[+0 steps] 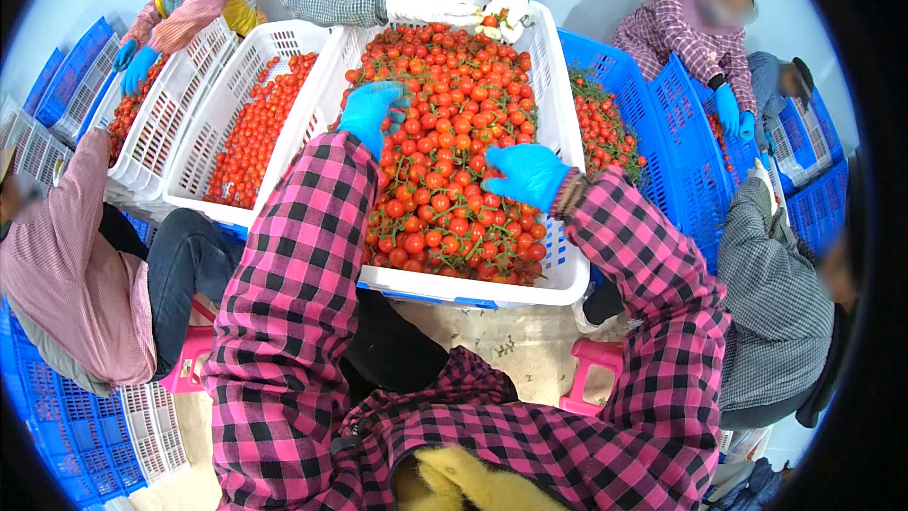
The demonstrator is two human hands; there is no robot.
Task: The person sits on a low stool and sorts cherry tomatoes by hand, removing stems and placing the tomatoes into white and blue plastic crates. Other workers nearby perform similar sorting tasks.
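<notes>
A white plastic crate (468,291) stands before me, heaped with red cherry tomatoes (443,177) on green stems. My left hand (372,117), in a blue glove, is over the left part of the heap with its fingers curled. Also blue-gloved, my right hand (528,174) is at the right side of the heap, its bent fingertips against or just above the tomatoes. Whether either hand holds a tomato is hidden. Across the crate, a co-worker's white-gloved hand (507,14) has a few tomatoes with stems at the far rim.
On the left, another white crate (191,170) contains loose stemless tomatoes (259,138). A blue crate (624,78) with stemmed tomatoes (603,124) adjoins on the right. Co-workers sit on both sides. Pink stools (592,369) stand on the floor, and stacked blue crates (64,411) are at lower left.
</notes>
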